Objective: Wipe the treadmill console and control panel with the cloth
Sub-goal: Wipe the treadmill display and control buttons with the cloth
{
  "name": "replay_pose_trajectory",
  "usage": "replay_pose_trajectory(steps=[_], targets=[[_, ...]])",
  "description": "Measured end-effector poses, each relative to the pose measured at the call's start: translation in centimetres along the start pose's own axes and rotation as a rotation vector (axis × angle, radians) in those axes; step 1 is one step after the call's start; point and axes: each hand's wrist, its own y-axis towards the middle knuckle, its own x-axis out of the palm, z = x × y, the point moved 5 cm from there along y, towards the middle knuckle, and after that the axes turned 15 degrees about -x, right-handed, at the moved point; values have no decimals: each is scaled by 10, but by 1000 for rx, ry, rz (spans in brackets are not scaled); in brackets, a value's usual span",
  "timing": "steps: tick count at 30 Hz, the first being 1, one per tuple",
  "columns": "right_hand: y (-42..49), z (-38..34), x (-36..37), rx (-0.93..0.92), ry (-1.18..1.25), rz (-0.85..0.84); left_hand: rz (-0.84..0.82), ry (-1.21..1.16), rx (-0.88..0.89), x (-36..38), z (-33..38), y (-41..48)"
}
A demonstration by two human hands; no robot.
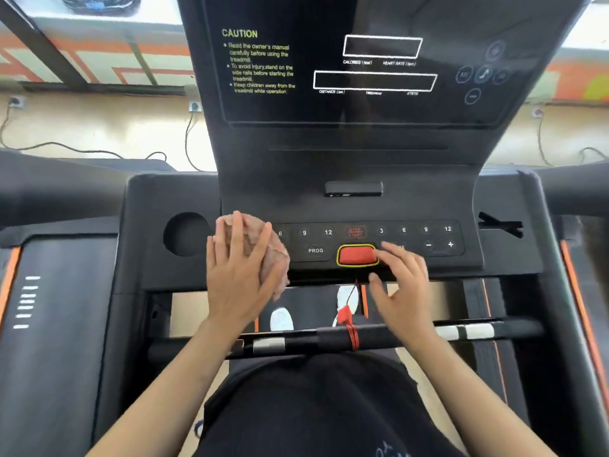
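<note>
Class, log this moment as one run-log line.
left hand: flat on cloth, control panel left end | right hand: open, empty, by red safety key

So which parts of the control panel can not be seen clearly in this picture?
- Leftmost panel keys: head view, hidden under the cloth and left hand.
- Label right of the red key: partly covered by right hand fingers.
- Round console icons: dim and blurred.
</note>
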Motion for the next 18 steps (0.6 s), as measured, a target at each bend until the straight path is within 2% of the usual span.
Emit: replay_pose_trajectory(steps=[4, 8, 14, 18], targets=[[-26, 37, -22, 221, -207, 35, 21, 56, 13, 6, -1, -7], [-49, 77, -35, 436, -324, -16, 39, 95, 26, 8, 13, -18], [-60, 94, -42, 380, -198, -93, 69, -15, 165, 16, 60, -30], [-64, 102, -54, 337, -137, -116, 18, -57, 245, 24, 112, -24]])
